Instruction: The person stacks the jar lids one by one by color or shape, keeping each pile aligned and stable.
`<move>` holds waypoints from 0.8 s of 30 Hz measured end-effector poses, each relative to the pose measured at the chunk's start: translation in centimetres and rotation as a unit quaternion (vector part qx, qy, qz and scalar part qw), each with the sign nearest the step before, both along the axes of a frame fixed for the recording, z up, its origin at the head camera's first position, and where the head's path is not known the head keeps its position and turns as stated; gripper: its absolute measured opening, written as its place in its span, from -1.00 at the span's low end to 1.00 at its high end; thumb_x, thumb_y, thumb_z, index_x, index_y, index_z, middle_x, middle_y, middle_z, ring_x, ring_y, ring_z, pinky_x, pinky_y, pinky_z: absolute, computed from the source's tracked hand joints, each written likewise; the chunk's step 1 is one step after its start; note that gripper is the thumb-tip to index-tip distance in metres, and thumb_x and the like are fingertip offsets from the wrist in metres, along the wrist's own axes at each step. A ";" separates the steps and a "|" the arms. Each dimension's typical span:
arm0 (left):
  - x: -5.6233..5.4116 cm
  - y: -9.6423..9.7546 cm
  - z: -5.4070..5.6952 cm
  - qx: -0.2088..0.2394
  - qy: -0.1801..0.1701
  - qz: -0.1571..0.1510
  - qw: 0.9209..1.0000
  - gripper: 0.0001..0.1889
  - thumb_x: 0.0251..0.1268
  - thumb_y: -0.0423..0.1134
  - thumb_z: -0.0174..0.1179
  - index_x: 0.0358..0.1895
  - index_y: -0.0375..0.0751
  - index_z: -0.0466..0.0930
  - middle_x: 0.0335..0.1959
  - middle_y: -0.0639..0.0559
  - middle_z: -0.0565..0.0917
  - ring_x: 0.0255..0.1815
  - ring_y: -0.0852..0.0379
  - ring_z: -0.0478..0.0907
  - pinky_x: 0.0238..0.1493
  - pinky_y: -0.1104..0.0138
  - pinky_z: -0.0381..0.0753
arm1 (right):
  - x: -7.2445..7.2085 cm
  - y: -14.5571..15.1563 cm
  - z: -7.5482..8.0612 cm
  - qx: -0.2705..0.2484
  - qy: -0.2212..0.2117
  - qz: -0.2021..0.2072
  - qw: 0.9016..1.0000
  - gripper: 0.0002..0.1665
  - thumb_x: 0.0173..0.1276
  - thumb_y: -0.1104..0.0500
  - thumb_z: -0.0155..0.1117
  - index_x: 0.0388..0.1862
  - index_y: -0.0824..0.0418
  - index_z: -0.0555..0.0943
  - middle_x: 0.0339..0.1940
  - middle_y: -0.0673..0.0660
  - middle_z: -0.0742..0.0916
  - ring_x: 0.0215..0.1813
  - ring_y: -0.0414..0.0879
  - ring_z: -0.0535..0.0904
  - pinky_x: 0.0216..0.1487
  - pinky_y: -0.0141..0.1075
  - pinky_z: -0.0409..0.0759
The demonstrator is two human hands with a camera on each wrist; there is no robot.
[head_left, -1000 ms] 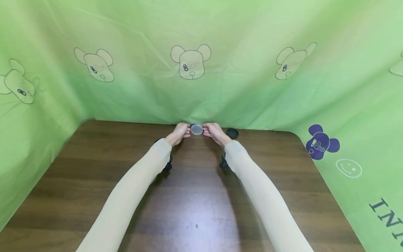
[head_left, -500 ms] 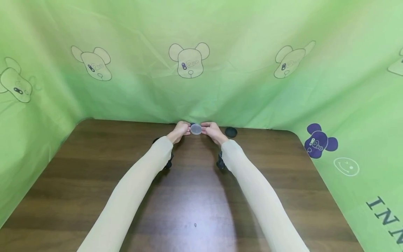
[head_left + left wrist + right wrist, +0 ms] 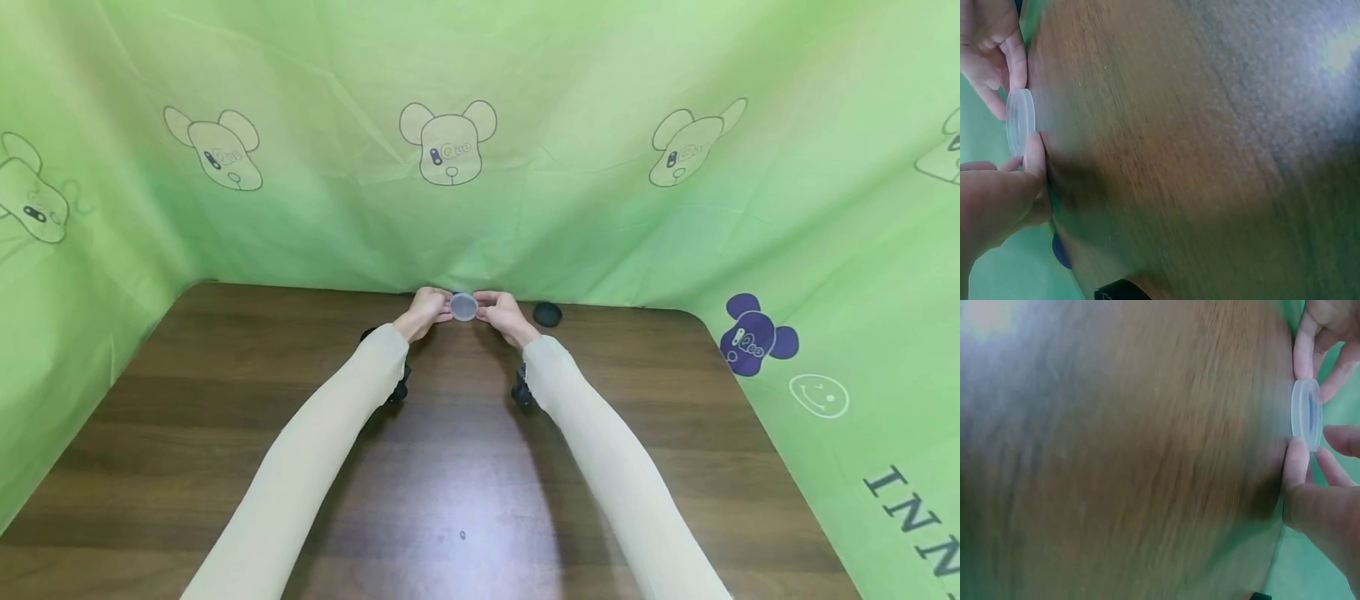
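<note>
Near the far edge of the table, a shallow, round, translucent plastic lid (image 3: 463, 307) is held between both hands, its flat face toward the head camera. My left hand (image 3: 425, 312) grips the left side of its rim with the fingertips. On the opposite side, my right hand (image 3: 504, 315) has its fingers at the rim. The left wrist view shows the lid (image 3: 1021, 122) edge-on, with the left hand (image 3: 1007, 197) below it and the right hand above. From the right wrist, the lid (image 3: 1306, 414) shows a thick double rim.
A black round disc (image 3: 547, 314) lies on the brown wooden table (image 3: 450, 467) to the right of the right hand. Behind the table hangs a green curtain (image 3: 450, 225) printed with bear heads. A dark bit behind the lid is mostly hidden.
Both hands keep hold of the lid at nearly the same spot. The right fingers shift slightly at its rim. The whole head view drifts a little left.
</note>
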State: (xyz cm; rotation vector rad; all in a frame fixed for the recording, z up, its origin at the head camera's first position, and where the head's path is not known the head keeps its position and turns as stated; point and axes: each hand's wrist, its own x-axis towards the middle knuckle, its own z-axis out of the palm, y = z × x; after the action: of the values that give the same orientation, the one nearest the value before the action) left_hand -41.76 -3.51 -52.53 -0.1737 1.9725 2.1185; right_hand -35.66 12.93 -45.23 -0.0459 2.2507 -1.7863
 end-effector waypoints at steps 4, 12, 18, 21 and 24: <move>0.5 -0.1 0.5 -0.059 0.020 -0.029 0.998 -0.63 0.19 -0.57 -0.07 0.04 -0.39 0.57 -0.14 -0.17 0.62 -0.20 0.12 0.59 -0.20 0.39 0.62 | 0.2 0.0 -0.2 0.016 0.014 0.004 1.000 -0.45 0.32 0.51 0.08 0.31 0.46 0.38 0.25 0.36 0.52 0.12 0.03 0.47 -0.04 -0.37 0.48; 8.8 0.8 10.1 -0.194 0.021 -0.030 0.980 -0.46 0.14 -0.60 0.22 0.25 -0.44 0.42 0.16 -0.28 0.53 0.16 -0.09 0.44 0.15 0.24 0.45 | 0.5 -0.3 -0.2 0.011 0.025 0.003 1.000 -0.42 0.29 0.52 0.11 0.32 0.43 0.39 0.21 0.36 0.54 0.12 0.06 0.49 0.03 -0.27 0.48; 7.4 0.9 8.0 -0.207 0.046 0.012 0.977 -0.47 -0.04 -0.61 0.34 0.12 -0.37 0.54 -0.01 -0.22 0.61 -0.04 -0.02 0.50 0.00 0.26 0.52 | 0.6 -0.6 -0.4 0.005 0.042 -0.024 0.999 -0.46 0.28 0.52 0.16 0.26 0.42 0.46 0.13 0.36 0.58 0.10 0.07 0.54 0.04 -0.23 0.51; 7.5 1.2 7.9 -0.215 0.052 0.022 0.975 -0.47 -0.06 -0.62 0.35 0.10 -0.38 0.56 -0.05 -0.22 0.63 -0.09 -0.01 0.51 -0.03 0.27 0.53 | 0.6 -0.5 -0.6 0.011 0.044 -0.028 0.999 -0.47 0.27 0.52 0.18 0.25 0.42 0.47 0.13 0.35 0.59 0.11 0.07 0.54 0.00 -0.29 0.52; 7.6 1.5 7.9 -0.220 0.059 0.022 0.974 -0.48 -0.07 -0.63 0.34 0.09 -0.39 0.56 -0.07 -0.23 0.64 -0.11 0.00 0.52 -0.05 0.29 0.53 | 0.5 -0.3 -0.7 0.014 0.041 -0.027 0.999 -0.45 0.27 0.51 0.19 0.27 0.43 0.45 0.15 0.35 0.59 0.13 0.09 0.55 0.00 -0.33 0.53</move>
State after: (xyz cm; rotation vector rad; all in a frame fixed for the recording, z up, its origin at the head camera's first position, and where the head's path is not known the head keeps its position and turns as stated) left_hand -34.17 -2.05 -44.60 -0.1714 2.5067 1.7187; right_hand -35.13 12.67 -45.90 -0.0559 2.3544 -1.8116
